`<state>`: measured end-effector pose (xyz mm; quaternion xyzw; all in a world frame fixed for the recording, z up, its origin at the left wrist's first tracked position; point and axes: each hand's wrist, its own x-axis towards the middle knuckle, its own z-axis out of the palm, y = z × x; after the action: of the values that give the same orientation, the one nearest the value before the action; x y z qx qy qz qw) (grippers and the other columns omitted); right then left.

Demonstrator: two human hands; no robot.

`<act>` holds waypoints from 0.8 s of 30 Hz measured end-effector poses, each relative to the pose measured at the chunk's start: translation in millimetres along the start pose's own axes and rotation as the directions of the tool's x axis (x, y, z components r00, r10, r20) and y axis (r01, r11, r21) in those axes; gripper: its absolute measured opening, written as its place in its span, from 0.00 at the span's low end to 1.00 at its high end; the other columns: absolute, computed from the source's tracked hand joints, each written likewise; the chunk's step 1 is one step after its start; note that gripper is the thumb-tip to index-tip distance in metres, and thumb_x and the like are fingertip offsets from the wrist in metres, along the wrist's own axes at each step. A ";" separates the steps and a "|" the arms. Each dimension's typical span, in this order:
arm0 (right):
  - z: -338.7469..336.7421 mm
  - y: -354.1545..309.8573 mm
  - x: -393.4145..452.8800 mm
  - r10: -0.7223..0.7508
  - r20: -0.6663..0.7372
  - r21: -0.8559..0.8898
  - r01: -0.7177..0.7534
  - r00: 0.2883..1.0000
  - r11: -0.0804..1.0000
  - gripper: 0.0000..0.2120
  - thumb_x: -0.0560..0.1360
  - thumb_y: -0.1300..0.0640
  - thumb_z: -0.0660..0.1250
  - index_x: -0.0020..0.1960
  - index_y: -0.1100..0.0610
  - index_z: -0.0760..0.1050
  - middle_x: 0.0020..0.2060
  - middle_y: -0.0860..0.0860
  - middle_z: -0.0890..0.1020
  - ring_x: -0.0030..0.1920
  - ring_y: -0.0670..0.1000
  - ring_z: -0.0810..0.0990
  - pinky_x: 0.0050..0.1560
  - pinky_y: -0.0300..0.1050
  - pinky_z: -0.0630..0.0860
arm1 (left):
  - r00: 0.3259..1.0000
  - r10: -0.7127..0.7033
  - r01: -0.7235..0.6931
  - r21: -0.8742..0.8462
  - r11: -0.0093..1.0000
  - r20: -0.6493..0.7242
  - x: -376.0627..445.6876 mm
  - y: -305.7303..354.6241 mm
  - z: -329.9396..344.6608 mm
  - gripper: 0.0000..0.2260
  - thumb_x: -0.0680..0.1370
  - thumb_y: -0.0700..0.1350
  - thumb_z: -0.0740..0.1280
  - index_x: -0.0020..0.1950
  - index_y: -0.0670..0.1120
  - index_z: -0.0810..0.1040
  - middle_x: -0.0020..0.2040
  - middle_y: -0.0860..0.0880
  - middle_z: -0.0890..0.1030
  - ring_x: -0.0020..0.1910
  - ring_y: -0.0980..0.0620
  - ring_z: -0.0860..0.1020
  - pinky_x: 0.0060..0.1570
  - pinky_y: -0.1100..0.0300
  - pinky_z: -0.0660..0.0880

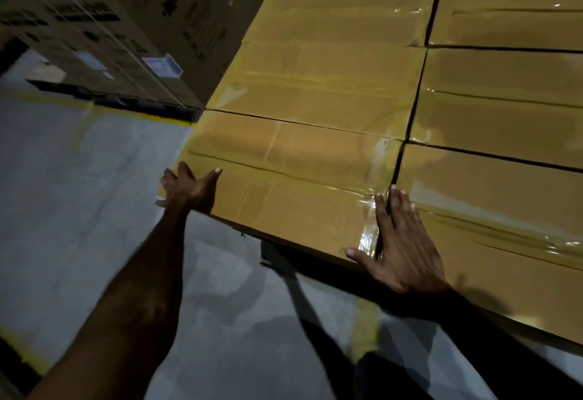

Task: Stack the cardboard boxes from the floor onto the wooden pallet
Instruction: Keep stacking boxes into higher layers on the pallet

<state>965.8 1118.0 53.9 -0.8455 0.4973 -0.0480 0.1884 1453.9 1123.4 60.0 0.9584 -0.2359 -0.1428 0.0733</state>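
Nearest cardboard box (pixel 284 188) sits centre frame, top layer of the stack, its right end tight against the neighbouring box (pixel 492 210). Left hand (pixel 189 190) at the box's left corner, fingers spread and pressed on its end, thumb on top. Right hand (pixel 402 238) flat across the seam between both boxes, fingers straight, nothing grasped. More taped boxes (pixel 331 90) fill upper right. Printed washing machine cartons (pixel 132 21) upper left. Grey concrete floor (pixel 79 185) lower left.

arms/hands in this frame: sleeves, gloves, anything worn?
Both forearms bare as far as the frame shows: no sleeves visible. Left hand and right hand are ungloved. No watch, ring or wristband visible, though the light is dim.
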 end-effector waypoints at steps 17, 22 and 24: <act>2.6 -2.0 -1.3 -0.005 -0.089 0.157 0.019 0.996 0.987 0.60 0.73 0.19 0.58 0.85 0.54 0.33 0.85 0.51 0.36 0.84 0.50 0.35 0.85 0.54 0.45 | 0.994 0.072 -0.083 -0.133 0.988 -0.084 7.3 -7.4 -0.5 0.50 0.63 0.76 0.75 0.74 0.45 0.71 0.73 0.34 0.68 0.75 0.31 0.65 0.72 0.34 0.68; 5.9 -1.0 -1.4 -0.026 -0.082 0.126 0.036 0.996 0.991 0.60 0.73 0.19 0.58 0.85 0.54 0.32 0.84 0.51 0.35 0.84 0.51 0.35 0.84 0.56 0.47 | 0.995 0.078 -0.084 -0.099 0.992 -0.060 6.8 -11.5 1.7 0.51 0.65 0.76 0.74 0.77 0.46 0.68 0.76 0.34 0.65 0.77 0.31 0.62 0.73 0.33 0.66; 5.6 -1.4 -0.7 -0.026 -0.079 0.113 0.035 0.997 0.993 0.60 0.73 0.18 0.56 0.84 0.54 0.31 0.84 0.51 0.34 0.84 0.52 0.34 0.84 0.57 0.47 | 0.995 0.091 -0.094 -0.063 0.994 -0.036 11.4 -11.9 2.9 0.52 0.64 0.78 0.72 0.77 0.46 0.67 0.76 0.33 0.64 0.77 0.30 0.61 0.73 0.31 0.65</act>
<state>968.1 1120.7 49.3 -0.8383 0.4879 -0.1121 0.2162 1467.8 1128.3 52.1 0.9458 -0.2740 -0.1310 0.1149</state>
